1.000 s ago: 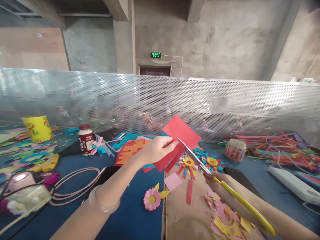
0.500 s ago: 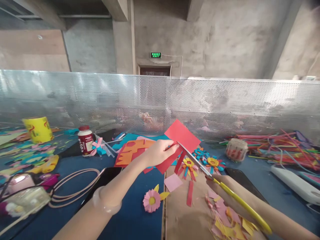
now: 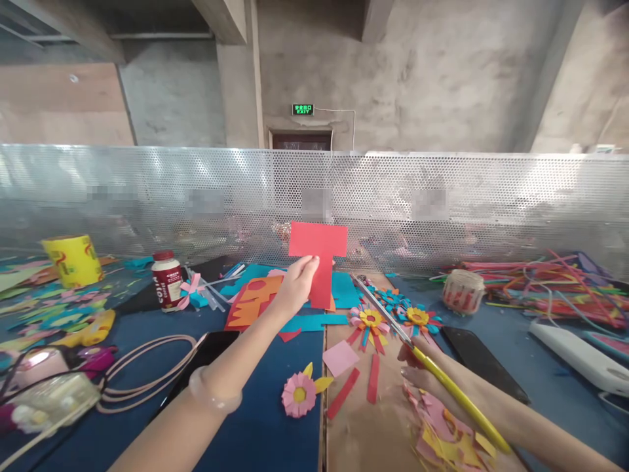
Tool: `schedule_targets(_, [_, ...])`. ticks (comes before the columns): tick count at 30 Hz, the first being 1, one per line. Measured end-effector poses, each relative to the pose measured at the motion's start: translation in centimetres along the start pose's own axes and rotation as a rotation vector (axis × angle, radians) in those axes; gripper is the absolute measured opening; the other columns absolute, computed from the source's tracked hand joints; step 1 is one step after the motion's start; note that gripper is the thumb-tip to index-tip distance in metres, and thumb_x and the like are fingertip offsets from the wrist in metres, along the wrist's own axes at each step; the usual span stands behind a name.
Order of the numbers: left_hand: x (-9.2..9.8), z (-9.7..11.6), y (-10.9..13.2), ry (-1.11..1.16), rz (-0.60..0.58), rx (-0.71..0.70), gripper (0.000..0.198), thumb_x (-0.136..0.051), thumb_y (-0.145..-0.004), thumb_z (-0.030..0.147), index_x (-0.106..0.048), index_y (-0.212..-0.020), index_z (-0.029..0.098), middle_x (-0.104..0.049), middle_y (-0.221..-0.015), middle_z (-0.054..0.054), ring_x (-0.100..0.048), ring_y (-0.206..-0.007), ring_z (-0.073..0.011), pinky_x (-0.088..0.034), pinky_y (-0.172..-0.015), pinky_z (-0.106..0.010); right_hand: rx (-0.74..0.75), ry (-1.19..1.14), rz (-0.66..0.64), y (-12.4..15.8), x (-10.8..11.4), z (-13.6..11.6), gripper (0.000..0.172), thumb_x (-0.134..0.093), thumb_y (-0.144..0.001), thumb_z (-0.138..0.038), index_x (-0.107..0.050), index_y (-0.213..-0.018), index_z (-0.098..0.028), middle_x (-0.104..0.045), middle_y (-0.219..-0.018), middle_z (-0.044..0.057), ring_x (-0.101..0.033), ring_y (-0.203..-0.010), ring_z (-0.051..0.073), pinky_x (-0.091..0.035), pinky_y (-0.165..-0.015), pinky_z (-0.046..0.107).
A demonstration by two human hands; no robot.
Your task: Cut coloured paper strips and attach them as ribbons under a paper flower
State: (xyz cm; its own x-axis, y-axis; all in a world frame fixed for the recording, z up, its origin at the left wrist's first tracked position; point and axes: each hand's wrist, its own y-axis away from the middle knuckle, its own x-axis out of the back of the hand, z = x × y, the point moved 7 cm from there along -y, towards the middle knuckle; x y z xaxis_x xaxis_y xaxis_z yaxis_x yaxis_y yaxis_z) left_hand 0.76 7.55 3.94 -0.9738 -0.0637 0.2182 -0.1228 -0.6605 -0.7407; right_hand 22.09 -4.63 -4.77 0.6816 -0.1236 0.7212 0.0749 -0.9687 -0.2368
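Note:
My left hand (image 3: 299,280) pinches a piece of red paper (image 3: 322,246), held up above the table in a T-like shape. In my right hand (image 3: 417,364) is a pair of scissors (image 3: 455,392) with yellow handles, its blades pointing up and left, apart from the paper. Below lie two cut red strips (image 3: 343,393) on brown cardboard (image 3: 373,432), beside a pink paper square (image 3: 341,358). A pink paper flower (image 3: 299,394) with yellow leaves rests on the blue tabletop. Several paper flowers (image 3: 370,319) with yellow centres sit behind the blades.
Orange cut paper (image 3: 260,298) lies behind my left hand. To the left stand a red-capped bottle (image 3: 168,282) and a yellow tape roll (image 3: 73,260). Paper scraps (image 3: 447,426) and a black phone (image 3: 484,364) lie right. A perforated metal screen (image 3: 221,196) runs across the back.
Another red strip has dropped onto the cardboard. My left hand has moved the red paper left and turned it upright. The scissors are now away from the paper.

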Motion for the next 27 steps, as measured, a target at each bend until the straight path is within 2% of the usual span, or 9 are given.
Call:
schedule_targets(2, [-0.2, -0.2, -0.2, 0.09, -0.052, 0.039, 0.032, -0.042, -0.089, 0.038, -0.04, -0.062, 0.021, -0.041, -0.057, 0.003, -0.044, -0.054, -0.0122, -0.038, -0.051, -0.024, 0.032, -0.033, -0.079, 0.2, -1.2, -0.3, 0.031, -0.046, -0.08, -0.049, -0.053, -0.085, -0.019, -0.061, -0.082, 0.006, -0.058, -0.073, 0.019, -0.05, -0.064, 0.029])
schedule_targets(5, [0.4, 0.6, -0.5, 0.135, -0.028, 0.013, 0.036, -0.04, -0.091, 0.041, -0.036, -0.062, 0.021, -0.037, -0.054, 0.004, -0.041, -0.049, -0.011, -0.035, -0.047, -0.023, 0.046, -0.118, -0.02, 0.2, -2.3, 0.0, 0.034, -0.049, -0.081, -0.05, -0.053, -0.097, -0.019, -0.059, -0.092, 0.008, -0.057, -0.082, 0.02, -0.049, -0.072, 0.031])
schedule_targets(9, [2.4, 2.2, -0.6, 0.033, 0.14, -0.082, 0.036, -0.037, -0.094, 0.037, -0.034, -0.062, 0.021, -0.035, -0.056, 0.003, -0.038, -0.05, -0.0097, -0.034, -0.049, -0.023, 0.047, -0.199, -0.01, -0.4, -4.4, -0.3, 0.036, -0.051, -0.079, -0.052, -0.056, -0.096, -0.02, -0.059, -0.089, 0.008, -0.056, -0.081, 0.021, -0.048, -0.077, 0.033])
schedule_targets(12, [3.7, 2.6, -0.5, -0.031, 0.259, -0.1, 0.036, -0.037, -0.094, 0.035, -0.031, -0.062, 0.021, -0.032, -0.054, 0.004, -0.036, -0.046, -0.0089, -0.032, -0.046, -0.023, 0.036, -0.259, -0.047, -0.8, -6.0, -1.7, 0.04, -0.053, -0.077, -0.052, -0.053, -0.099, -0.019, -0.057, -0.1, 0.01, -0.055, -0.092, 0.023, -0.045, -0.086, 0.036])
schedule_targets(16, [4.4, 2.2, -0.4, -0.045, 0.305, -0.096, 0.036, -0.035, -0.095, 0.036, -0.03, -0.062, 0.022, -0.029, -0.049, 0.006, -0.032, -0.038, -0.0075, -0.026, -0.04, -0.024, -0.067, -0.345, -0.097, -1.1, -8.6, -3.5, 0.038, -0.051, -0.078, -0.051, -0.048, -0.097, -0.018, -0.055, -0.091, 0.005, -0.054, -0.084, 0.019, -0.046, -0.078, 0.03])
schedule_targets(20, [4.7, 2.8, 0.1, -0.217, 0.417, -0.212, 0.037, -0.038, -0.094, 0.029, -0.028, -0.059, 0.021, -0.028, -0.05, 0.006, -0.029, -0.044, -0.0081, -0.025, -0.044, -0.025, -0.143, -0.375, -0.043, -1.5, -10.6, -4.4, 0.033, -0.05, -0.079, -0.049, -0.045, -0.09, -0.018, -0.051, -0.078, 0.0, -0.049, -0.069, 0.015, -0.042, -0.066, 0.026])
schedule_targets(23, [4.3, 2.9, 0.4, -0.238, 0.419, -0.223, 0.037, -0.038, -0.093, 0.029, -0.027, -0.059, 0.021, -0.026, -0.048, 0.007, -0.026, -0.043, -0.0077, -0.023, -0.043, -0.025, -0.146, -0.447, 0.025, -1.7, -11.2, -4.6, 0.029, -0.048, -0.081, -0.047, -0.043, -0.084, -0.018, -0.047, -0.072, -0.002, -0.045, -0.064, 0.012, -0.039, -0.062, 0.024])
schedule_targets(27, [3.9, 3.2, 0.7, -0.251, 0.4, -0.241, 0.038, -0.038, -0.094, 0.03, -0.026, -0.059, 0.021, -0.021, -0.047, 0.008, -0.021, -0.041, -0.0074, -0.02, -0.042, -0.025, -0.133, -0.488, 0.003, -1.7, -11.2, -5.3, 0.028, -0.045, -0.085, -0.047, -0.043, -0.083, -0.019, -0.048, -0.075, -0.001, -0.047, -0.069, 0.013, -0.039, -0.065, 0.024])
